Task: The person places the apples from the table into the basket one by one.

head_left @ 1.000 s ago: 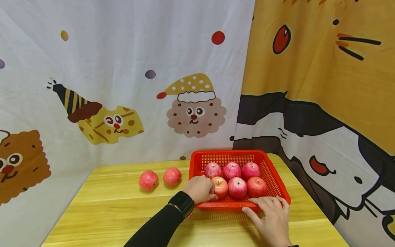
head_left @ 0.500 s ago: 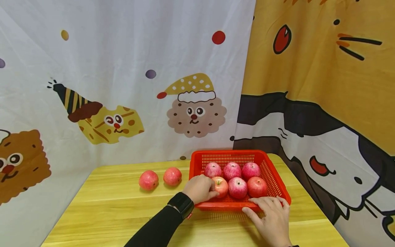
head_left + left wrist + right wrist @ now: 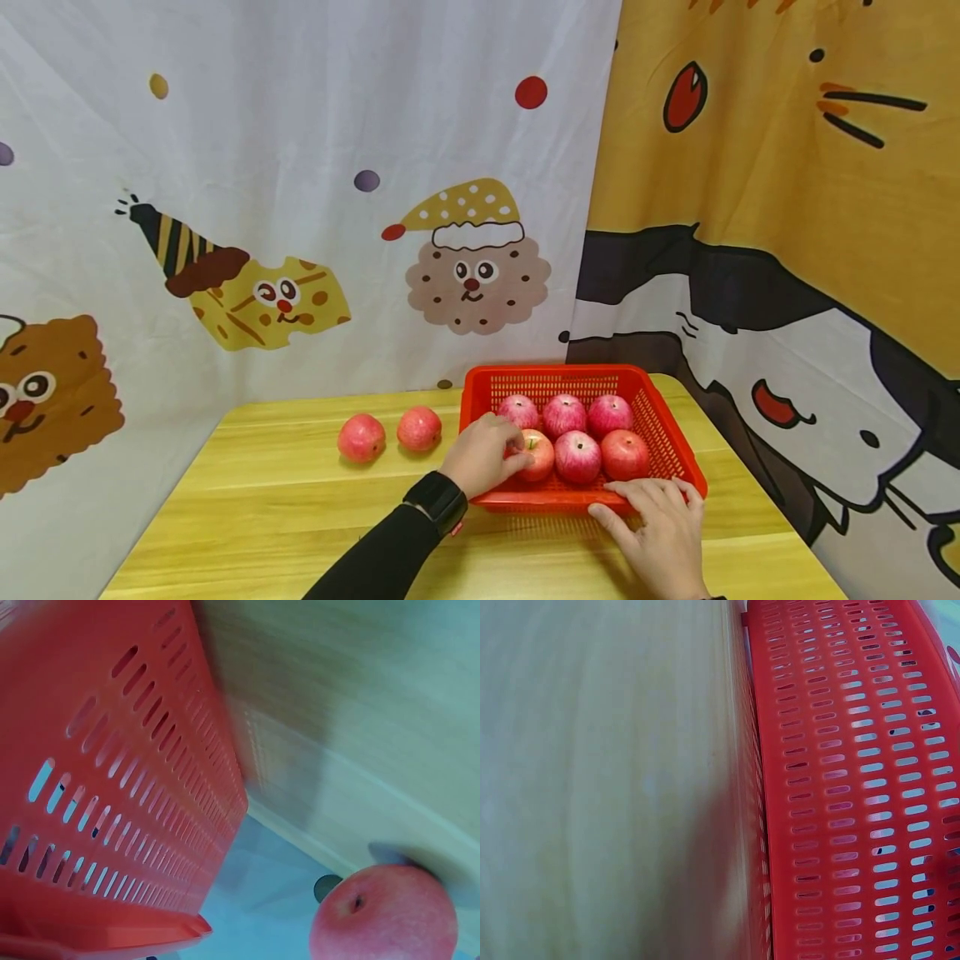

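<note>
A red plastic basket (image 3: 677, 433) with slotted walls stands at the table's right side, holding several apples in two rows. My left hand (image 3: 483, 454) reaches over its left front corner, thumb and fingertips at the left side of the yellowish-red front-left apple (image 3: 537, 456). Part of that apple is hidden by the fingers. My right hand (image 3: 656, 529) grips the front rim near the right corner, fingers over the top and thumb outside. The left wrist view shows the basket's side wall (image 3: 142, 742); the right wrist view shows a slotted wall (image 3: 840, 787). Neither wrist view shows a hand.
Two loose apples lie left of the basket on the wooden table (image 3: 285, 517): one apple (image 3: 362, 438) farther left, another apple (image 3: 419, 429) nearer the basket. Behind the table hangs a white printed curtain (image 3: 300, 125), with a yellow cartoon curtain (image 3: 750, 183) on the right.
My left hand has lifted slightly, and its thumb has moved up onto the front-left apple, with the fingers more spread. The right hand, basket and apples have stayed in place.
</note>
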`<state>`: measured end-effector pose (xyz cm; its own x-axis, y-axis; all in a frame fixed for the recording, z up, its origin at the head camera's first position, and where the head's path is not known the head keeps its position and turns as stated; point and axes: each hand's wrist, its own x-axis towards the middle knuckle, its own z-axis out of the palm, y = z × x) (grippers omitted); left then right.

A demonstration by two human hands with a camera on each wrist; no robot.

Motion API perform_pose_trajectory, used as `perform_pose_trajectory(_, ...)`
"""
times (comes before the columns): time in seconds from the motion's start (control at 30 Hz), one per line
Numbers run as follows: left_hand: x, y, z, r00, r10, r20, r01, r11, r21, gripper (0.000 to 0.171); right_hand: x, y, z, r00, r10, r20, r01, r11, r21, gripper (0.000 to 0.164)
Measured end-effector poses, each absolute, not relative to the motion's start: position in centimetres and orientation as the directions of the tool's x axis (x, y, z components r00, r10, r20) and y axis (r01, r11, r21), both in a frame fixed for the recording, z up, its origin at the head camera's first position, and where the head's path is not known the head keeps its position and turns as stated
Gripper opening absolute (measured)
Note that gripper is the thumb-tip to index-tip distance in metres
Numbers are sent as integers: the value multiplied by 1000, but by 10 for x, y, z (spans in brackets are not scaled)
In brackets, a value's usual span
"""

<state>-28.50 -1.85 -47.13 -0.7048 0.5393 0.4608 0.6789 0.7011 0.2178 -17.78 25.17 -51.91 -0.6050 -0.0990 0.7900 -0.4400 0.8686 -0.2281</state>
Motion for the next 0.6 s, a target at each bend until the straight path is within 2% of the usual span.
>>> perform_pose_trajectory(0.23, -293, -24, -473, -692, 305, 654, 605, 740, 295, 53, -179, 251, -518, -610, -93, 787, -434, 870, -234, 38)
perform_pose_trajectory(0.33, -299, -36, -473, -707, 192, 680, 548, 757, 357, 55, -179, 250, -519, -632, -93, 770, -423, 873, -242, 38)
perform_pose_trajectory(0.47, -314, -64, -476, -787, 60, 614, 404, 803, 439, 50, -178, 250, -519, -658, -88, 748, -411, 874, -258, 38)
perform_pose_trajectory(0.6, -327, -91, -483, -895, -3, 446, 205, 886, 417, 50, -178, 252, -518, -657, -86, 749, -411, 873, -261, 38)
